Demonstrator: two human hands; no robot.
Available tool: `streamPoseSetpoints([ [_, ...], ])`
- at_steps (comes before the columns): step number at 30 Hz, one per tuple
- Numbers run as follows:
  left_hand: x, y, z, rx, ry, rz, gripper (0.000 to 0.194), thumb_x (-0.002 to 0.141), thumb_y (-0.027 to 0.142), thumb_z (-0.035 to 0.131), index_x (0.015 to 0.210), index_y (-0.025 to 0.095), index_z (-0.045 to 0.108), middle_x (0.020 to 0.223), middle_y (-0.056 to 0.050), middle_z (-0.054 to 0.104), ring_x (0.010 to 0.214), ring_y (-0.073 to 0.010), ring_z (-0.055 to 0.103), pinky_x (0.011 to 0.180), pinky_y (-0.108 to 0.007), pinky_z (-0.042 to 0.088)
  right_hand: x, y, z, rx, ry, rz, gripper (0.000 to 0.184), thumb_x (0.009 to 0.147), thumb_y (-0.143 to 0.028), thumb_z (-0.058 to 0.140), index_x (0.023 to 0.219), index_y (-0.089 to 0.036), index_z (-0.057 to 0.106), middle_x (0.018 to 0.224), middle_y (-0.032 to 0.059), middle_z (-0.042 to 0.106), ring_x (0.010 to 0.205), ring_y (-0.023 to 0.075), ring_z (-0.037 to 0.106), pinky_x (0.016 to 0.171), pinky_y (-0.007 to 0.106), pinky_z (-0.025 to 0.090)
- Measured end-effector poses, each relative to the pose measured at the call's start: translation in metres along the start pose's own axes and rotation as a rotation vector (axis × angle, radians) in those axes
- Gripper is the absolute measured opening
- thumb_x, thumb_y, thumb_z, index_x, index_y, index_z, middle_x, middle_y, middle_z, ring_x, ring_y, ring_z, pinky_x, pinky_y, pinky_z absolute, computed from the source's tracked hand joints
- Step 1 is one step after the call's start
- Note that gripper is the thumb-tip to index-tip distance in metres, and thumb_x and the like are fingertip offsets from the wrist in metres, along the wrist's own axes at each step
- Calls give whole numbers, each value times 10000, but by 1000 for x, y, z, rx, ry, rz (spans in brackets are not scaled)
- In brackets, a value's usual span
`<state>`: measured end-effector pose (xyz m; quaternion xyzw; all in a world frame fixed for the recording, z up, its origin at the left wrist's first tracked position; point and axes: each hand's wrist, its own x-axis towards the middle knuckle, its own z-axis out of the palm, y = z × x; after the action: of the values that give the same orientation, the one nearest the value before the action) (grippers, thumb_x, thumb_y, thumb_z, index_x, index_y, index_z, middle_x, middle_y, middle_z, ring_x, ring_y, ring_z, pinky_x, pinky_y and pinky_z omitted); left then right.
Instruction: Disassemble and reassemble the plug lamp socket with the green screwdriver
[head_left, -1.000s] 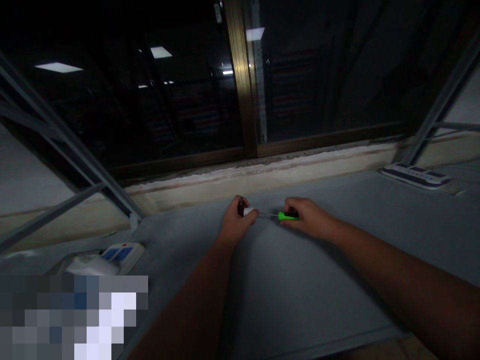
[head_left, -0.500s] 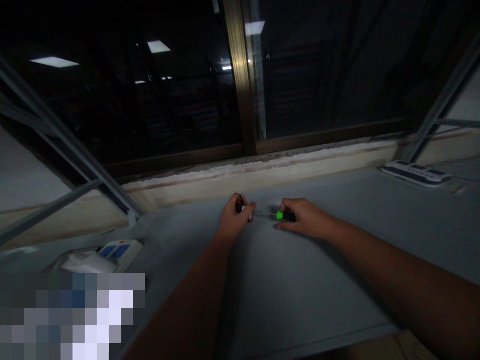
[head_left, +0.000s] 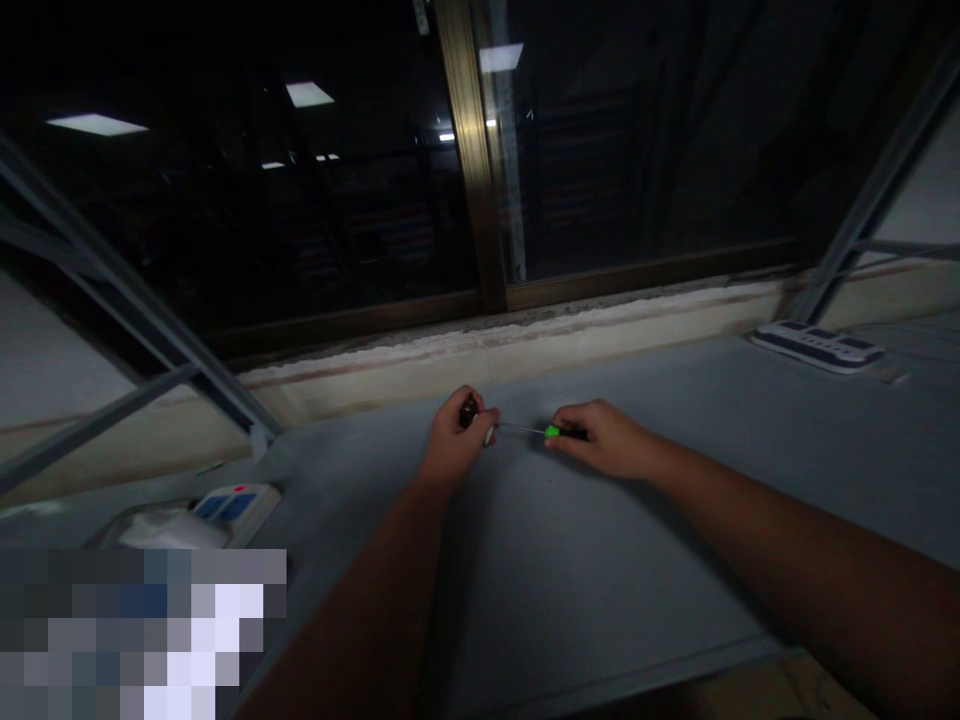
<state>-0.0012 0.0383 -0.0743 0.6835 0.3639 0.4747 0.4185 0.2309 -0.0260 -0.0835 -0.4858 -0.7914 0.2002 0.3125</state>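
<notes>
My left hand [head_left: 450, 445] is closed around a small black and white object [head_left: 468, 411], mostly covered by the fingers, so its kind is unclear. To its right, a screwdriver [head_left: 553, 431] with a green and black handle lies almost level, its thin metal shaft pointing left. The shaft's tip meets the object at my left fingers, and the exact contact is hidden. My right hand [head_left: 611, 440] grips the handle, thumb and fingertips pressed near its green collar. Both hands are just above the grey tabletop [head_left: 600, 580].
A white power strip [head_left: 817, 347] lies at the back right. On the left, another socket block [head_left: 238, 508] sits beside a whitish wrapped item [head_left: 176, 528]. Metal frame posts [head_left: 217, 390] stand at the sides, and a low ledge [head_left: 390, 378] runs below the dark window.
My right thumb and fingers, spread apart around the handle before, have closed on it. The view has shifted slightly; my left hand keeps its hold on the small object.
</notes>
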Motion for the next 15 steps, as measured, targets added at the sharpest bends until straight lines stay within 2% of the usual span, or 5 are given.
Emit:
streamPoseSetpoints([
  [2, 0, -1, 0, -7, -20, 6, 249, 779, 282, 708, 752, 210, 471, 597, 48, 574, 514, -116, 563, 496, -222, 421, 1, 2, 0, 114, -41, 38, 343, 912, -452, 605, 710, -180, 548, 623, -34, 498, 585, 109, 445, 557, 247, 300],
  [5, 2, -9, 2, -70, -1, -29, 243, 769, 302, 705, 755, 211, 481, 587, 48, 564, 505, -121, 565, 491, -227, 441, 3, 1, 1, 219, -119, 101, 346, 907, -462, 595, 711, -179, 553, 599, -30, 528, 556, 109, 462, 538, 245, 309],
  [8, 7, -16, 7, -205, 100, -141, 243, 756, 361, 690, 787, 216, 497, 602, 51, 557, 492, -130, 574, 442, -224, 441, 4, -2, 1, 173, -90, 132, 306, 880, -445, 629, 745, -172, 601, 635, -6, 595, 573, 120, 509, 537, 247, 321],
  [12, 12, -17, 6, -363, 214, -309, 308, 698, 385, 702, 852, 225, 488, 631, 66, 533, 486, -139, 611, 374, -196, 379, 3, -7, -7, 67, -16, 104, 247, 846, -405, 674, 809, -161, 675, 744, 35, 673, 653, 142, 571, 573, 252, 352],
  [15, 13, -14, 1, -473, 196, -370, 323, 661, 356, 688, 863, 225, 472, 629, 69, 517, 455, -129, 593, 348, -189, 325, 0, -11, -13, 44, -10, 86, 240, 865, -391, 647, 826, -160, 695, 744, 41, 681, 672, 153, 590, 592, 257, 370],
])
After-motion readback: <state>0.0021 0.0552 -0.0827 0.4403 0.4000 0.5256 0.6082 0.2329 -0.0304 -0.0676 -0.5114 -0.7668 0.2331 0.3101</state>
